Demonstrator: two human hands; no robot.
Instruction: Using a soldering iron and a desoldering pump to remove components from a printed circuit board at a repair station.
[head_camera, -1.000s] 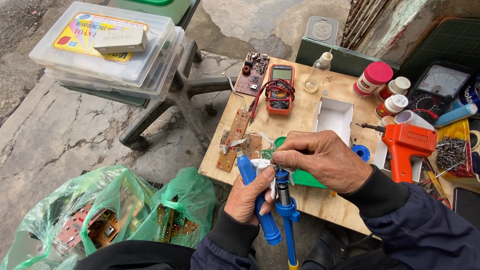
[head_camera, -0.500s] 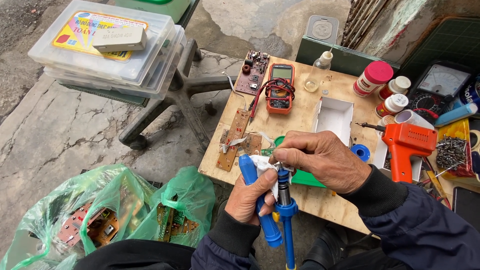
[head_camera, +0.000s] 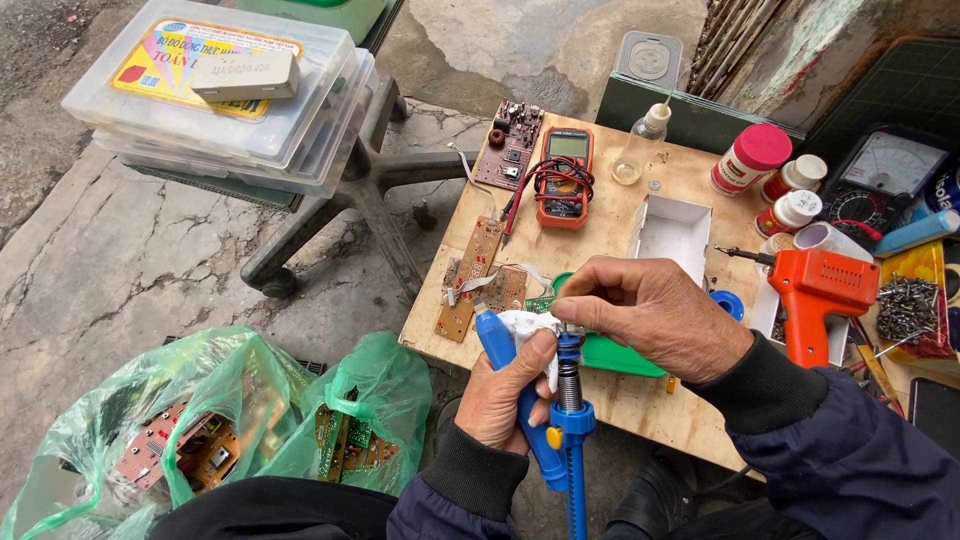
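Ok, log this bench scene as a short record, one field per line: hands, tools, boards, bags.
left hand: left hand grips the blue tool and a white cloth
right hand: right hand pinches at the top of the blue plunger tool
bench: wooden board with an orange multimeter, an orange soldering gun and a white box
boards: brown circuit boards at the bench's left edge
bags: green plastic bags of circuit boards on the ground
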